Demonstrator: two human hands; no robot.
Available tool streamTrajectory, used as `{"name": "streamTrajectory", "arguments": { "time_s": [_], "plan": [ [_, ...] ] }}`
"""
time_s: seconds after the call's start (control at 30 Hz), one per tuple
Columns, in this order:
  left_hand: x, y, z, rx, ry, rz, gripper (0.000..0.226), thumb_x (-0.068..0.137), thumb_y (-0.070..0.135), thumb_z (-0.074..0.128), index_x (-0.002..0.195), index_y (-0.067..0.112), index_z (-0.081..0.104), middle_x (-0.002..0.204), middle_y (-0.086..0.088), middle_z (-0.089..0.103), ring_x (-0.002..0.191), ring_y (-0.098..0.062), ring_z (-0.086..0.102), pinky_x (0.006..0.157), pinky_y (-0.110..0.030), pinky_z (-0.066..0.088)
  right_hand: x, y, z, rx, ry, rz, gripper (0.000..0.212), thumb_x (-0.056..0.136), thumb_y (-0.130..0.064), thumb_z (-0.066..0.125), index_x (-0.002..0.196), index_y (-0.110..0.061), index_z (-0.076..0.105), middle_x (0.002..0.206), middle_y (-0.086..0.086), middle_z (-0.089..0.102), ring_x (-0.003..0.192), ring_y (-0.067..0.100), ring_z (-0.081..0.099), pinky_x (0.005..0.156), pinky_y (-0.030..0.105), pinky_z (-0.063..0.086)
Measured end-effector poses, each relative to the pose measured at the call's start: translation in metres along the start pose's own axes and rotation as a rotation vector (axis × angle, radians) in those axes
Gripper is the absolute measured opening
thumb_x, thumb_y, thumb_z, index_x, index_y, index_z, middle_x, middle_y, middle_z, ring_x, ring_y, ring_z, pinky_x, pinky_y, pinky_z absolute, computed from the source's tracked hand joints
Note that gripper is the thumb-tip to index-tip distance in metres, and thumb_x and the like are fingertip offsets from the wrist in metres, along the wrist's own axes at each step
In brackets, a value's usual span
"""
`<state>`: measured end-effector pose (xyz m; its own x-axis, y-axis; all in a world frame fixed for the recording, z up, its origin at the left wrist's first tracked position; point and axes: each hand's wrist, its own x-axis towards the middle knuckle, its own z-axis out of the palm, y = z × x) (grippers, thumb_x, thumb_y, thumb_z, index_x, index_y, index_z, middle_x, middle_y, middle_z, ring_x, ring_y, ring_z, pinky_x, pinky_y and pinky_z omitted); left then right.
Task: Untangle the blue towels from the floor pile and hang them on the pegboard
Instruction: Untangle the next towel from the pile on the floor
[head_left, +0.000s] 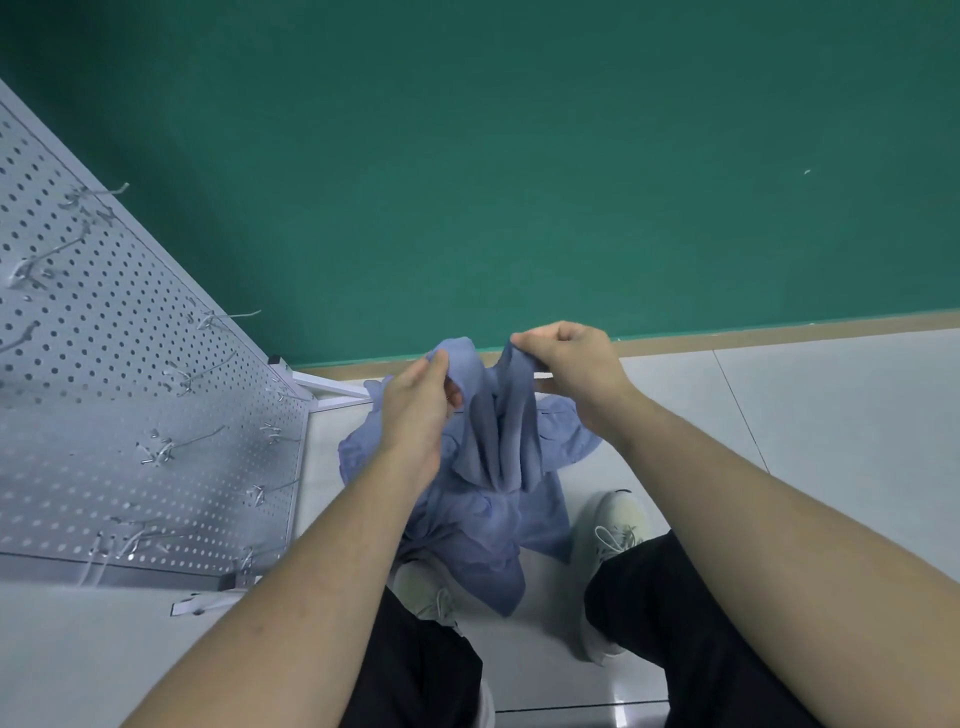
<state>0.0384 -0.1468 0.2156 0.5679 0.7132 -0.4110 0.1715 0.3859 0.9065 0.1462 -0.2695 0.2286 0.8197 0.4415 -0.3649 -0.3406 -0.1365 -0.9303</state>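
Right of the pegboard (130, 364), the left hand (415, 410) and right hand (571, 364) each pinch the top edge of a blue towel (493, 441) above the floor pile (483, 525). It looks soft, light and floppy; corners seem the best hold.

Perforated metal pegboard (130, 374) with wire hooks (202, 371): at left, standing on the pale tiled floor (805, 441). Green wall (519, 156): behind. Held blue towel (493, 436): centre, between left hand (415, 410) and right hand (571, 369), above the blue towel pile (467, 530) on the floor. White laced shoes (613, 561): either side of the pile.
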Motion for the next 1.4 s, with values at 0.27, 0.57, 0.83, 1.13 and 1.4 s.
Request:
{"name": "streamTrajectory", "arguments": {
  "time_s": [0.27, 0.57, 0.83, 1.13, 1.4],
  "plan": [
    [-0.005, -0.003, 0.003, 0.05, 0.002, 0.084, 0.018, 0.097, 0.025, 0.064, 0.109, 0.017, 0.074, 0.085, 0.004, 0.068, 0.079, -0.01, 0.062, 0.07, -0.023, 0.051, 0.003, 0.006, 0.001, 0.227, -0.166, 0.151, 0.013, 0.099, -0.012, 0.06, 0.105, -0.003, 0.067, 0.086, 0.008, 0.069, 0.075, 0.015, 0.068, 0.079, 0.024, 0.06],
    [-0.006, -0.007, 0.008, 0.012, 0.027, 0.117, 0.004, 0.087, 0.012, 0.076, 0.09, 0.01, 0.077, 0.085, 0.003, 0.076, 0.083, -0.012, 0.069, 0.077, -0.025, 0.058, -0.005, 0.014, 0.017, 0.055, -0.125, 0.119, 0.013, 0.093, -0.022, 0.069, 0.101, -0.012, 0.072, 0.09, 0.0, 0.071, 0.079, 0.007, 0.063, 0.078, 0.021, 0.052],
    [-0.013, -0.005, 0.013, -0.02, -0.049, 0.082, 0.005, 0.09, 0.014, 0.073, 0.089, 0.016, 0.078, 0.091, -0.002, 0.078, 0.09, -0.017, 0.075, 0.081, -0.025, 0.058, -0.008, 0.015, 0.023, 0.106, -0.152, 0.1, 0.029, 0.093, -0.017, 0.069, 0.112, 0.005, 0.071, 0.102, 0.021, 0.074, 0.09, 0.02, 0.066, 0.094, 0.03, 0.055],
    [-0.013, -0.005, 0.009, 0.169, -0.063, 0.209, 0.01, 0.092, 0.02, 0.071, 0.096, 0.021, 0.079, 0.094, 0.006, 0.078, 0.096, -0.013, 0.073, 0.093, -0.034, 0.057, -0.009, 0.01, 0.025, 0.06, -0.047, 0.032, 0.01, 0.09, -0.012, 0.07, 0.093, -0.004, 0.076, 0.098, 0.017, 0.076, 0.101, 0.029, 0.072, 0.096, 0.034, 0.057],
    [-0.016, -0.004, 0.011, 0.067, -0.032, 0.137, 0.014, 0.093, 0.019, 0.07, 0.084, 0.024, 0.079, 0.088, 0.003, 0.078, 0.086, -0.012, 0.071, 0.091, -0.033, 0.058, -0.014, 0.014, 0.031, 0.027, -0.068, -0.007, 0.013, 0.092, -0.019, 0.07, 0.095, -0.009, 0.078, 0.094, 0.008, 0.078, 0.098, 0.024, 0.073, 0.099, 0.04, 0.055]
  ]
}}
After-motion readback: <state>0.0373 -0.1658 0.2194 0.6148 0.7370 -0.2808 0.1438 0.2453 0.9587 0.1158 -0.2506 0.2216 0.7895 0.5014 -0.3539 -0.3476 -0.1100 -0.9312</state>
